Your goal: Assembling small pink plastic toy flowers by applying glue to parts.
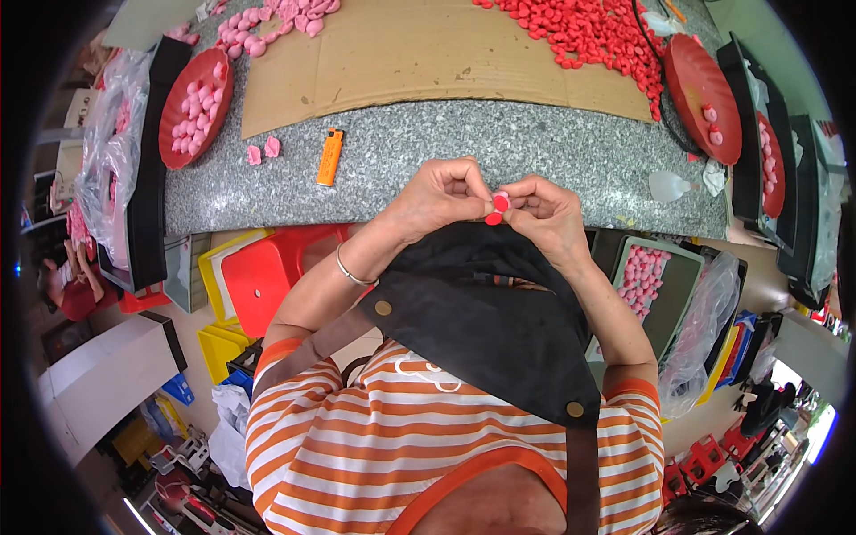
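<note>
While the left hand and right hand pinch it thumb-to-finger from either side, the small red-and-pink rounded piece sits over the near edge of the speckled grey stone-look bench, long axis slanting upper right to lower left, pink at the far end. Red parts: smooth, disc-like; material unclear. Flat brown cardboard sheet beyond.

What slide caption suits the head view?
Left hand and right hand pinching a small red-and-pink piece at a speckled table with an orange lighter.
</note>
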The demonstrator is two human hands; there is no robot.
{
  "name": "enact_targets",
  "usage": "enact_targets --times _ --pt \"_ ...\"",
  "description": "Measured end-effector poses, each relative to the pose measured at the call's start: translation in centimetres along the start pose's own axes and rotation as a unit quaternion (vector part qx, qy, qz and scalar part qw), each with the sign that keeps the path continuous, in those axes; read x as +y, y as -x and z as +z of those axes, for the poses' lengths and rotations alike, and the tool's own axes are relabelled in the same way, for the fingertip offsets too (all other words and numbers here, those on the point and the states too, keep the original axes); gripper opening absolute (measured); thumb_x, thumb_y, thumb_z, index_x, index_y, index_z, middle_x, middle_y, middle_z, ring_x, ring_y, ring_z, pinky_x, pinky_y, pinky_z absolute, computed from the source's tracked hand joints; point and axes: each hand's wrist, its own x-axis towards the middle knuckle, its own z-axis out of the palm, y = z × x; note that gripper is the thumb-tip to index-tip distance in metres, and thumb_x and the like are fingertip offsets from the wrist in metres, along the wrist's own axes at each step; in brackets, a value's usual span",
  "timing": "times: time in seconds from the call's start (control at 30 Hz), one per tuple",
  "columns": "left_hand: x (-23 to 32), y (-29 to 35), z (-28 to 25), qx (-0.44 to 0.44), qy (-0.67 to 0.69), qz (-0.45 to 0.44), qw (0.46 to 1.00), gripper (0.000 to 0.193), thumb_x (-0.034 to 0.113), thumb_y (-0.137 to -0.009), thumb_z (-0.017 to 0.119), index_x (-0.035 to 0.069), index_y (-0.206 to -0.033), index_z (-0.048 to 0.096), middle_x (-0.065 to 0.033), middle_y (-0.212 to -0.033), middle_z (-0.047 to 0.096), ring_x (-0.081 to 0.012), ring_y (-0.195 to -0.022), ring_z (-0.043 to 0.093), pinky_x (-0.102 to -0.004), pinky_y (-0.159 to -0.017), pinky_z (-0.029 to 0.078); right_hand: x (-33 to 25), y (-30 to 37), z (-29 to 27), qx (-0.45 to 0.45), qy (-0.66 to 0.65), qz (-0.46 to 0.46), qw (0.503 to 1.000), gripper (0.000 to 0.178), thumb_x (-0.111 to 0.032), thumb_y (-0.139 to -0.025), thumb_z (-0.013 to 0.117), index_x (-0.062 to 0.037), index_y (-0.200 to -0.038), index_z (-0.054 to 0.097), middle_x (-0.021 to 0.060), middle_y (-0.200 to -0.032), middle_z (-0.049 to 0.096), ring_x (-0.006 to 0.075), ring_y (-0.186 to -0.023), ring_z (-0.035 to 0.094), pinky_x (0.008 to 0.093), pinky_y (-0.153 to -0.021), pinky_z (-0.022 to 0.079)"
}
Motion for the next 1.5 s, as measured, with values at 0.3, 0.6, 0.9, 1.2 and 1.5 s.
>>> enact_targets --times 0.3,0.6,0.9,1.2,1.5 --pt "-0.2 -0.6 -0.4 0.007 -0.01 0.016 1.0 0.013 -0.006 -0.074 0.065 0.003 -0.069 0.057 -0.0009 -0.076 0.056 -0.0056 -0.071 0.055 -0.0199 -0.064 0.044 -0.2 -0.6 -0.1 -0.001 -0.018 -0.006 1.0 0.017 0.007 -0.08 0.058 0.0027 -0.097 0.059 0.0053 -0.09 0.062 0.0101 -0.083 0.061 0.0231 -0.074 0.05" --pt "0.3 -1.2 -0.6 0.011 -0.014 0.004 1.0 0.01 -0.006 -0.075 0.064 0.002 -0.071 0.058 -0.001 -0.077 0.054 -0.0071 -0.072 0.054 -0.0216 -0.066 0.043 0.0 -1.2 -0.5 0.005 -0.026 0.008 1.0 0.017 0.005 -0.08 0.059 0.002 -0.097 0.059 0.0056 -0.089 0.063 0.0089 -0.081 0.06 0.0213 -0.07 0.049" --pt "0.0 -1.8 -0.8 0.04 -0.018 0.109 0.993 0.024 -0.003 -0.079 0.061 -0.002 -0.104 0.06 -0.0087 -0.102 0.058 -0.0154 -0.098 0.057 -0.0267 -0.086 0.047 0.3 -3.1 -0.6 0.051 -0.035 -0.047 0.997 0.023 0.001 -0.083 0.061 0.0013 -0.104 0.054 0.0066 -0.091 0.063 0.0099 -0.083 0.06 0.0233 -0.074 0.049" --pt "-0.9 -2.4 -0.7 0.088 -0.131 0.18 0.971 0.037 -0.007 -0.073 0.066 -0.001 -0.107 0.052 -0.0068 -0.103 0.057 -0.0129 -0.087 0.059 -0.0254 -0.077 0.05 -0.7 -4.0 -0.2 0.061 0.11 -0.173 0.977 0.029 0.001 -0.074 0.069 -0.0007 -0.101 0.059 0.0053 -0.096 0.054 0.014 -0.091 0.06 0.0268 -0.075 0.054" --pt "0.6 -2.6 -0.7 0.059 -0.265 0.193 0.943 0.035 -0.007 -0.072 0.068 -0.002 -0.102 0.053 -0.0078 -0.098 0.058 -0.0136 -0.083 0.059 -0.0273 -0.075 0.051 -0.9 -4.1 -0.6 0.041 0.211 -0.19 0.958 0.025 0.001 -0.072 0.071 -0.0005 -0.095 0.061 0.0076 -0.097 0.053 0.0151 -0.091 0.058 0.0266 -0.078 0.054"
